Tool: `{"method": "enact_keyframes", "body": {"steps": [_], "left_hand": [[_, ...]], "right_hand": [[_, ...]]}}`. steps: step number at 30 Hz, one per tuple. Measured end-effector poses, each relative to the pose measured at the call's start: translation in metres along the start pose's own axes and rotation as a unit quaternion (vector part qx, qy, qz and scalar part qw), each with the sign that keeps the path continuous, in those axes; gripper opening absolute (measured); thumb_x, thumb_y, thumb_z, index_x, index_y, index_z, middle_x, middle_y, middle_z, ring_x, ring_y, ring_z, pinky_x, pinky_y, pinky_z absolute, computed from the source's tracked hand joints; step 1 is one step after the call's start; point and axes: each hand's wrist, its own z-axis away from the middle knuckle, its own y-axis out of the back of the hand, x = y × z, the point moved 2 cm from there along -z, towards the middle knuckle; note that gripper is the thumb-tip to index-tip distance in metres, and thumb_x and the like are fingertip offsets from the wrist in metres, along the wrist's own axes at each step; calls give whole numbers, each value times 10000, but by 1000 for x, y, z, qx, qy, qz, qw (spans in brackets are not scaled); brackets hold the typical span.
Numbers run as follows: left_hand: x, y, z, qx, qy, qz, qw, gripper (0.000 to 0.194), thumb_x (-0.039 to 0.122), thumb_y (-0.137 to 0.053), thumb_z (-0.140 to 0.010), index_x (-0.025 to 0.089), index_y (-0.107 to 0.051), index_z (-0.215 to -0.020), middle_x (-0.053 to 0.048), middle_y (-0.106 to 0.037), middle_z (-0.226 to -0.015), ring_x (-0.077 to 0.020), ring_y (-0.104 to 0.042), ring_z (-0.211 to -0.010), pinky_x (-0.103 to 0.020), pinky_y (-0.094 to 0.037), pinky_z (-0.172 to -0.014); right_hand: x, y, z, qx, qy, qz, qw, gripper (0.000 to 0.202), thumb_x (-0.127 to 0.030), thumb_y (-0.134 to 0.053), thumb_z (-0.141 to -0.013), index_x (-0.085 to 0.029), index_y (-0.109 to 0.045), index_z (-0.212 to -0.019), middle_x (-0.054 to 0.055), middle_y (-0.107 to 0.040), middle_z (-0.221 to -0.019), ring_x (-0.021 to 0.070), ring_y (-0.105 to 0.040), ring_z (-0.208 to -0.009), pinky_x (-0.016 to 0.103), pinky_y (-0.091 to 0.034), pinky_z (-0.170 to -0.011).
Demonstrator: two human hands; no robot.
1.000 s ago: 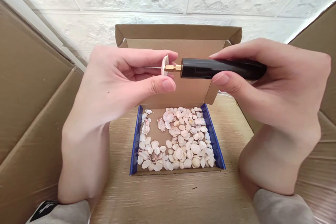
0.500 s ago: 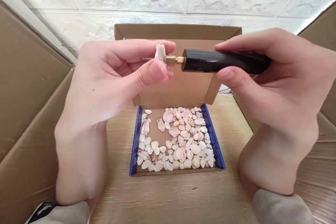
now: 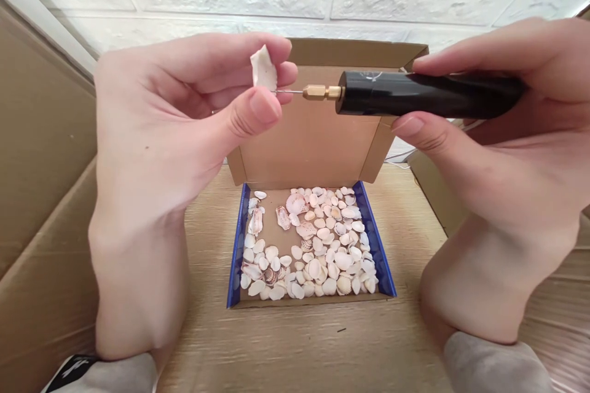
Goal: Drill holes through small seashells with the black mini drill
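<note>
White seashell (image 3: 263, 69) and black cylindrical drill (image 3: 378, 95) above a blue-sided cardboard box (image 3: 238, 245)
Left hand (image 3: 166, 116) pinches the shell over the box's left side; right hand (image 3: 502, 172) grips the drill.

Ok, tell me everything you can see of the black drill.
The drill has a glossy black cylindrical body with a small pale marking near its front. A brass-coloured chuck, metal by its look, carries a thin silvery bit. It is held roughly level, pointing left, before the raised cardboard lid. The right hand grips the body. The bit runs to the pale shell in the left hand; its tip cannot be made out.
</note>
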Motion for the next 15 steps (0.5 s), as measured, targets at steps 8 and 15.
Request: {"method": "enact_keyframes", "body": {"steps": [8, 15], "left_hand": [[3, 0, 1, -14, 14, -18, 1000, 339, 119, -841, -701, 135, -776, -1033, -54, -773, -1011, -268, -738, -963, -408, -654, -902], [-5, 2, -1, -28, -30, -40, 998, 409, 69, -862, -642, 88, -765, -1039, -106, -776, -989, -311, -743, -946, -471, -661, -861]], "right_hand": [[-1, 2, 1, 24, -39, 29, 999, 146, -427, -735, -804, -307, -773, -880, 7, -706, -751, 209, -611, -680, 372, -410, -577], [-1, 2, 0, -2, -26, 27, 999, 231, -401, -715, -836, -265, -758, -1018, 46, -735, -932, 263, -660, -907, 388, -466, -683]]}}
